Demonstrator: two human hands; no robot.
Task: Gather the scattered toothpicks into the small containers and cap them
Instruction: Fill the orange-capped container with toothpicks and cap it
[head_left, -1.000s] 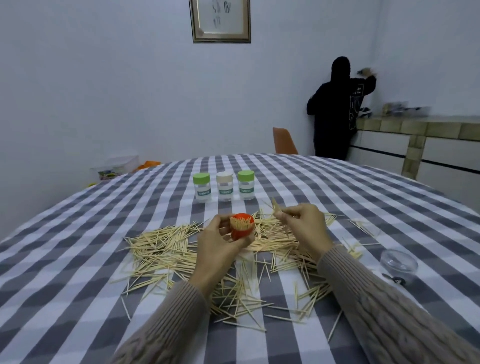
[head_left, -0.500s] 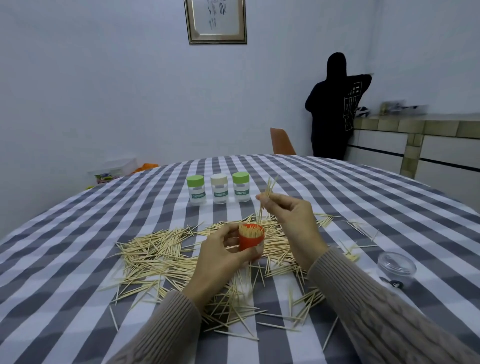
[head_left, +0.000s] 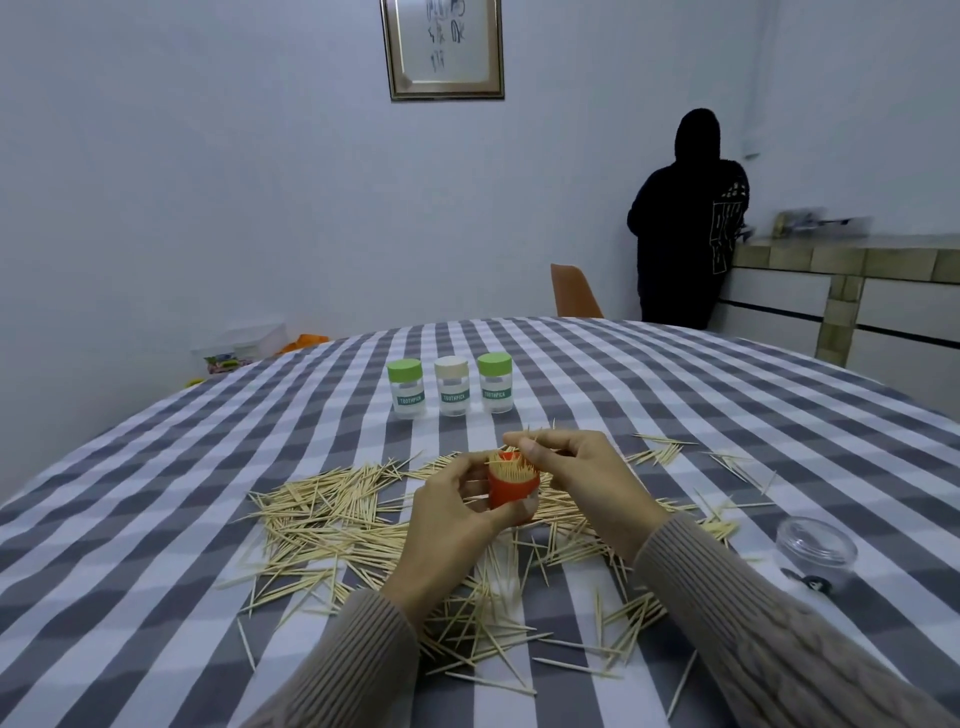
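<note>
My left hand (head_left: 451, 512) grips a small red container (head_left: 511, 488) above the table, its mouth packed with toothpicks standing on end. My right hand (head_left: 582, 475) pinches a few toothpicks right over the container's mouth, their tips at the opening. Several loose toothpicks (head_left: 337, 514) lie scattered over the checked tablecloth (head_left: 156, 519) around and under both hands. Three capped clear containers stand in a row further back: one with a green cap (head_left: 405, 388), one with a beige cap (head_left: 453, 385), one with a green cap (head_left: 496, 382).
A clear round lid (head_left: 815, 545) lies on the cloth at the right, with a small dark object beside it. An orange chair (head_left: 574, 291) stands behind the table. A person in black (head_left: 688, 223) stands at a counter at the back right.
My right hand has come down and left with its pinched toothpicks, from beside the container to right over its mouth. My left hand keeps holding the red container.
</note>
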